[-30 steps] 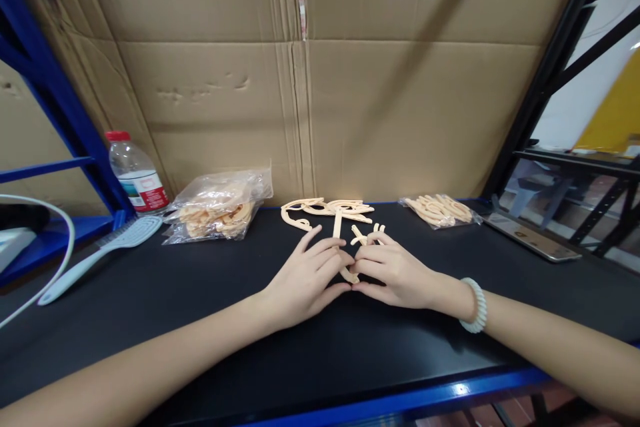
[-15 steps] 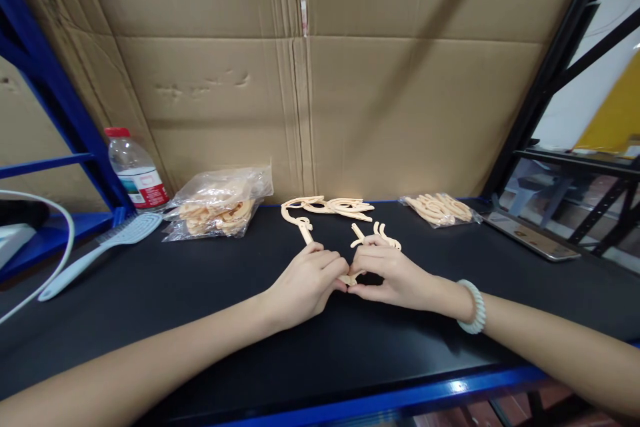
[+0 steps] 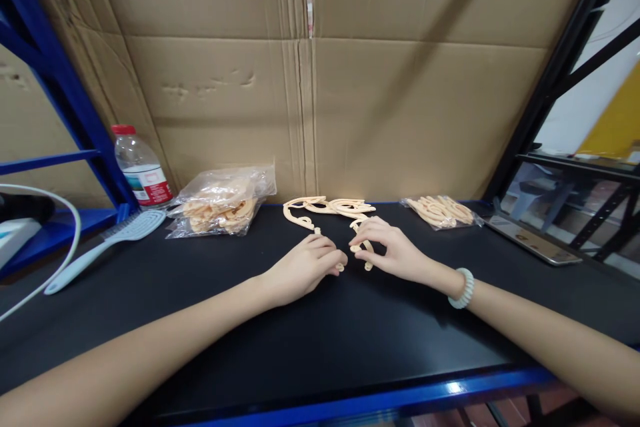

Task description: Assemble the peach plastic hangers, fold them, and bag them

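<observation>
Head view: a person's two hands work over the black tabletop (image 3: 320, 360), near one another but apart.
Left hand (image 3: 313, 265): fingers curled closed around a pale strip (image 3: 318, 231), one end showing beyond the knuckles; the grip hides most of it.
Right hand (image 3: 390, 250): thumb and fingertips in a narrow pinch on a small pale piece (image 3: 356, 249); whether the bit hanging below belongs to it, I cannot tell.
Handling: the pieces look thin, so a light pinch close to the ends seems safer than bending; turning the left wrist outward would probably bare more of that strip.
Loose curved pieces (image 3: 353, 207): at the back, just before the cardboard (image 3: 425, 93).
Left plastic bag (image 3: 263, 180): clear, crumpled, packed with pale shapes.
Right plastic bag (image 3: 479, 219): flat, holding slender curved strips.
Bottle (image 3: 150, 185): red-capped; contents unclear.
</observation>
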